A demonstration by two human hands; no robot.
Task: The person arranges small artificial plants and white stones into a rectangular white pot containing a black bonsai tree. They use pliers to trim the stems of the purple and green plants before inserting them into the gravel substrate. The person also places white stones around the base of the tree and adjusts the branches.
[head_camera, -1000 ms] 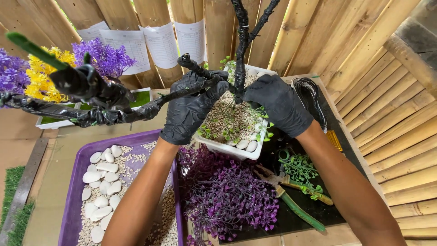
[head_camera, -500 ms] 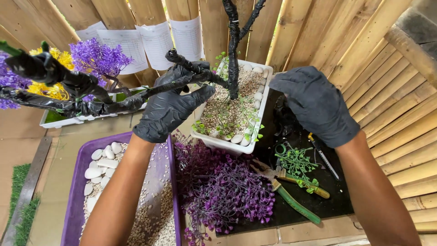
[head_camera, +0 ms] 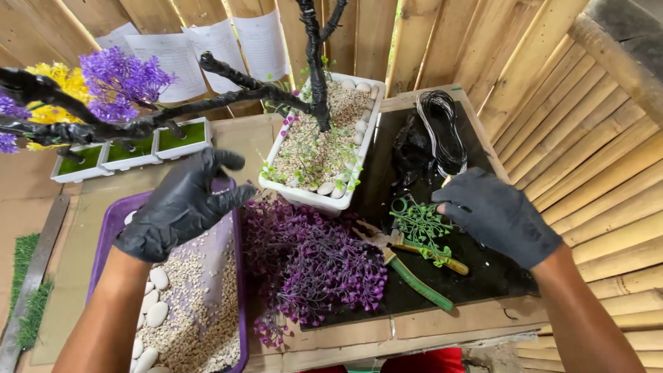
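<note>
My left hand (head_camera: 181, 207), in a black glove, hovers open over the purple tray (head_camera: 103, 238) of gravel and white stones at the near left. Right of it lies a heap of purple sprigs (head_camera: 318, 262), with the white planter (head_camera: 324, 141) and its black trunk behind. My right hand (head_camera: 494, 214) is loosely curled over the green sprig (head_camera: 421, 224) beside the pliers (head_camera: 404, 266), holding nothing

Open room over the bare bench (head_camera: 228, 141) left of the white planter (head_camera: 324, 148); low black branch (head_camera: 207, 103), purple sprigs (head_camera: 311, 262) and pliers (head_camera: 407, 266) obstruct elsewhere.
</note>
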